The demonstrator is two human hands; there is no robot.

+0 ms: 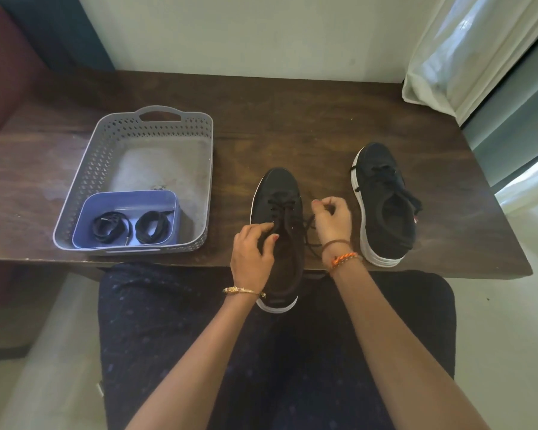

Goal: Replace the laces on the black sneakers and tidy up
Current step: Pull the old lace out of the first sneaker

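Black sneaker point(278, 225) right in front, toe pointing away, heel hanging a bit over the near edge of the brown table point(292, 119). Long way of the shoe going straight out from the body, so the lace point(309, 226) rows cross it from side to side

Left hand point(252, 251) on top of the shoe's tongue, fingers curled, tips pressing down by the eyelets; pinching the lace or only holding the shoe down, cannot tell. Right hand point(333, 220) just beside the shoe on its right side, fingers and thumb curled together, pinching a loose bit of lace and holding it out sideways. Lace running from the eyelets across to that right hand, so probably the next pull goes to the right, away from the shoe. Right hand nearer the loose end, left hand nearer the holes

Other sneaker point(385, 206) off to the right, well apart, toe also pointing away, its lace undone and messy

Grey basket point(156, 119) far to the left, with a small blue box point(128, 201) inside its near corner. Two little coils of black laces point(134, 228) lying in the blue box, probably the new ones, not yet touched

No brand, label or words to read anywhere on the shoes, basket or box
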